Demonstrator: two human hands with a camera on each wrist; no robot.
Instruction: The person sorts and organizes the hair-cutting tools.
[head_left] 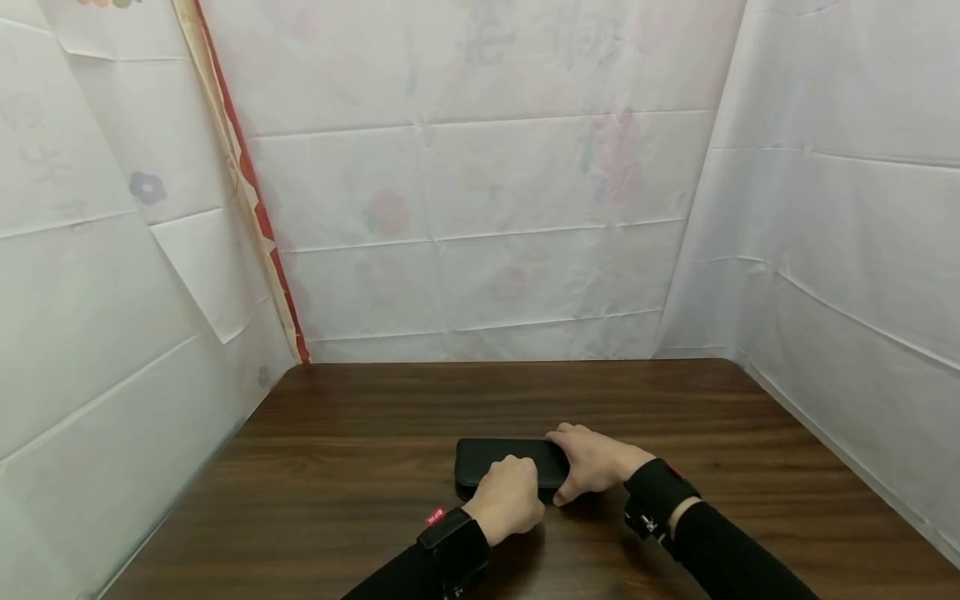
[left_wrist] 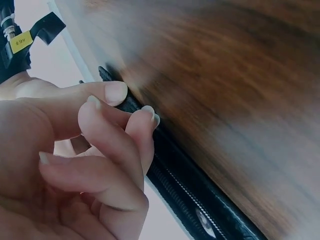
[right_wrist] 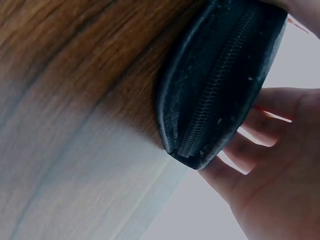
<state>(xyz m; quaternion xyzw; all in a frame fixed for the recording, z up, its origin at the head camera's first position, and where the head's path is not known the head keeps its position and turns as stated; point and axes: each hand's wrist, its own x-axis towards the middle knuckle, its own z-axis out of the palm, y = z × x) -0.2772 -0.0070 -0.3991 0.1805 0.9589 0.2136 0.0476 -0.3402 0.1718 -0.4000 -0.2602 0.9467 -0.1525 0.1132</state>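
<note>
A flat black zip case point(head_left: 480, 454) with rounded corners lies on the wooden table in the head view. My left hand point(head_left: 507, 496) is at its near side, fingers curled and the thumb bent to the index finger. In the left wrist view, these fingertips pinch at the zipped edge of the case point(left_wrist: 210, 192); whatever is between them is hidden. My right hand point(head_left: 596, 458) grips the right end, thumb at the near side and fingers over the far part. The right wrist view shows zipper teeth point(right_wrist: 215, 85) curving round that end.
The brown wood-grain table point(head_left: 337, 467) stretches out around the case. White sheets point(head_left: 480, 283) with faint prints hang behind and on both sides, and a red-edged strip point(head_left: 251, 175) runs down the back left corner. Dark straps point(head_left: 660, 492) with cameras sit on both wrists.
</note>
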